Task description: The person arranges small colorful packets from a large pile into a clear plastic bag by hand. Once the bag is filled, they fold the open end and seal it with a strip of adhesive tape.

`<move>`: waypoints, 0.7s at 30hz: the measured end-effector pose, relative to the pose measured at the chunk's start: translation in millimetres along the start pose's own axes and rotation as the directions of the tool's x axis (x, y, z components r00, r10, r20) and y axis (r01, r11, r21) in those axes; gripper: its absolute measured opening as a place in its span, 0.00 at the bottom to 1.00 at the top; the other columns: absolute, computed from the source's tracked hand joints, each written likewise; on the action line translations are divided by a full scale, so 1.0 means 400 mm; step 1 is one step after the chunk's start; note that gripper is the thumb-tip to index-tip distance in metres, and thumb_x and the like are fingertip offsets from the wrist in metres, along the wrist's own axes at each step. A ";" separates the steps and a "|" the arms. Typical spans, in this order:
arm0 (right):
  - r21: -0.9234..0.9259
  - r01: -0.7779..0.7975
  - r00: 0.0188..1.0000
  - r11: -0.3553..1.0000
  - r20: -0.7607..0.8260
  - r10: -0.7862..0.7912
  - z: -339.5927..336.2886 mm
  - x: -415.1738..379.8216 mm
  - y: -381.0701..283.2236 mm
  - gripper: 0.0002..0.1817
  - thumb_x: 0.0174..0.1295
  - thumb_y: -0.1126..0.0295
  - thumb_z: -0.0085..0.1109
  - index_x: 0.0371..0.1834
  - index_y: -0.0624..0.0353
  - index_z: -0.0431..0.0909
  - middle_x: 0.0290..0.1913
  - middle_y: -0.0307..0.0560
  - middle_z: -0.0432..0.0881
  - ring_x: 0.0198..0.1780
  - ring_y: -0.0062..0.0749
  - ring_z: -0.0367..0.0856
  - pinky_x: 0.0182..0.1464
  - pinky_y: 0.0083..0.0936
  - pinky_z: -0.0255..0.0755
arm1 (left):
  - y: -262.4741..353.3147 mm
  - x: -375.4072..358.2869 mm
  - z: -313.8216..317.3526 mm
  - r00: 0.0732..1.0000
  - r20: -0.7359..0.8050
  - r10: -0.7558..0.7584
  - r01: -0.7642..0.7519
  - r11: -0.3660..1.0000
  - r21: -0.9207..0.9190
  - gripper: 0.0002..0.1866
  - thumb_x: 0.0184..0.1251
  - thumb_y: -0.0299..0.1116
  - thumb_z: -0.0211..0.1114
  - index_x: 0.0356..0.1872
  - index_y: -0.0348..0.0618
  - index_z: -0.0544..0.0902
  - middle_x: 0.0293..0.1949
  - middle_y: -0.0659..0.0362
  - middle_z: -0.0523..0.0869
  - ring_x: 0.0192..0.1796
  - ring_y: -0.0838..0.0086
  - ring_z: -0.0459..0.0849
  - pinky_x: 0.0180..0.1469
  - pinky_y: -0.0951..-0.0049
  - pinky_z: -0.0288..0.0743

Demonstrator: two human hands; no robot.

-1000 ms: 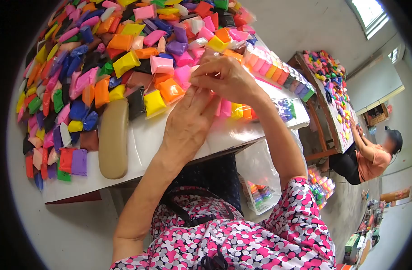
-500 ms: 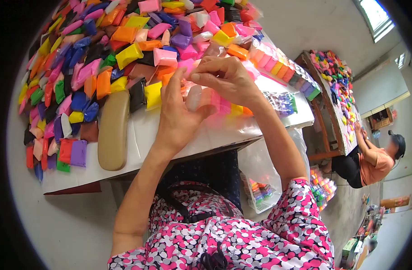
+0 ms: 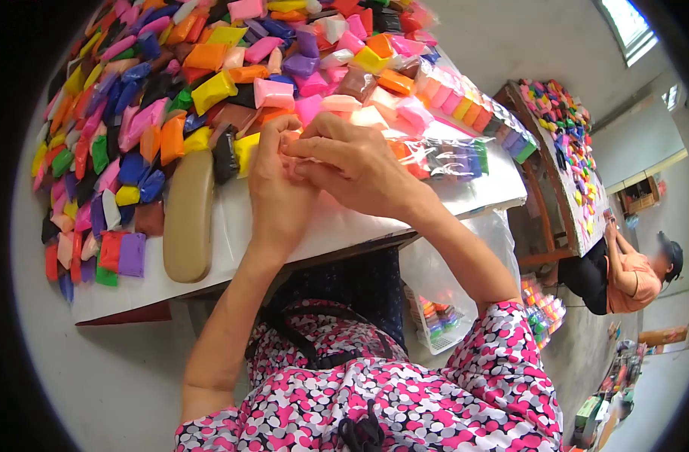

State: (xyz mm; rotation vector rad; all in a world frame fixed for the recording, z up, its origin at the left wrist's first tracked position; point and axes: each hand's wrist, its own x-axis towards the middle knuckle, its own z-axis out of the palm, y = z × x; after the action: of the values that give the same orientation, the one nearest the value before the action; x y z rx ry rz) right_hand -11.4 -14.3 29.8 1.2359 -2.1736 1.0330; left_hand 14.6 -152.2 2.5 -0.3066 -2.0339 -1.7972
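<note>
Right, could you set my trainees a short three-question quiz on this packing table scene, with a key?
1. Multiple choice: what lies on the white tabletop to the left of the left hand?
a) a pair of scissors
b) a tan oblong case
c) a glue bottle
2. True or false: the right hand is held well apart from the left hand.
3. Fill in the word: on the head, the co-worker at the other table wears a dark ____.

Key:
1. b
2. False; the two hands are together.
3. cap
</note>
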 end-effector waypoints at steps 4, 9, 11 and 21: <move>-0.072 0.016 0.998 0.997 -0.052 -0.020 0.011 -0.017 -0.008 0.20 0.54 0.75 0.67 0.52 0.60 0.79 0.44 0.49 0.82 0.39 0.42 0.82 0.40 0.35 0.76 | 0.015 0.006 -0.020 0.879 0.024 0.476 -0.432 0.774 0.463 0.17 0.52 0.21 0.66 0.46 0.42 0.80 0.41 0.58 0.84 0.43 0.58 0.77 0.49 0.63 0.72; 0.044 -0.164 0.985 0.985 0.059 0.162 -0.038 -0.056 -0.052 0.15 0.53 0.75 0.61 0.45 0.60 0.75 0.50 0.51 0.79 0.49 0.48 0.81 0.47 0.39 0.76 | 0.013 0.000 -0.028 0.931 0.127 0.343 -0.366 0.858 0.361 0.14 0.56 0.23 0.67 0.45 0.42 0.80 0.44 0.56 0.84 0.45 0.57 0.77 0.49 0.61 0.71; -0.107 -0.033 0.999 0.994 -0.040 0.029 -0.084 -0.084 -0.043 0.19 0.50 0.76 0.62 0.48 0.59 0.75 0.52 0.51 0.78 0.51 0.48 0.80 0.49 0.39 0.76 | 0.017 0.000 -0.029 0.918 0.147 0.368 -0.396 0.828 0.398 0.12 0.58 0.23 0.67 0.44 0.41 0.80 0.45 0.56 0.84 0.46 0.57 0.78 0.50 0.61 0.72; -0.686 0.051 0.999 0.726 0.029 -0.043 -0.182 -0.201 0.049 0.20 0.55 0.76 0.61 0.53 0.64 0.78 0.60 0.54 0.77 0.59 0.44 0.79 0.62 0.44 0.72 | 0.015 -0.014 -0.034 0.787 0.329 0.522 -0.582 0.451 0.677 0.12 0.57 0.23 0.68 0.43 0.38 0.81 0.50 0.53 0.83 0.48 0.56 0.84 0.47 0.62 0.79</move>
State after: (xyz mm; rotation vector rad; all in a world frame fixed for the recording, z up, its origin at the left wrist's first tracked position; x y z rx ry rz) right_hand 13.2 92.2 13.8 0.9140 -2.1955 0.1249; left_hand 24.4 -164.2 6.6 -0.6818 -2.1683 -0.4498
